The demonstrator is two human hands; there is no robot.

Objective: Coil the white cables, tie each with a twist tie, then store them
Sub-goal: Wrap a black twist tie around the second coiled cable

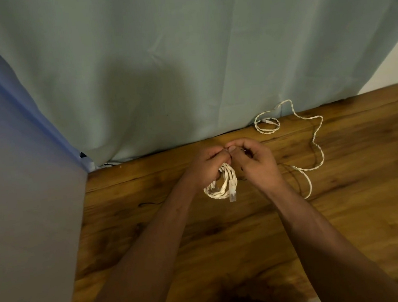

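Note:
A coiled white cable [224, 185] with a clear plug at its end hangs below my hands, over the middle of the wooden table [227, 234]. My left hand [204, 167] grips the top of the coil. My right hand [253, 162] pinches something thin at the top of the coil, thumb against the left thumb; what it pinches is too small to make out. A second white cable [315, 142] lies uncoiled on the table to the right, with a loose loop at its far end by the curtain.
A pale green curtain [183, 65] hangs along the table's back edge. A grey-blue panel [19, 196] closes off the left side. A thin dark wire [149, 203] lies on the table at the left, and another dark strand [295, 179] lies near the second cable.

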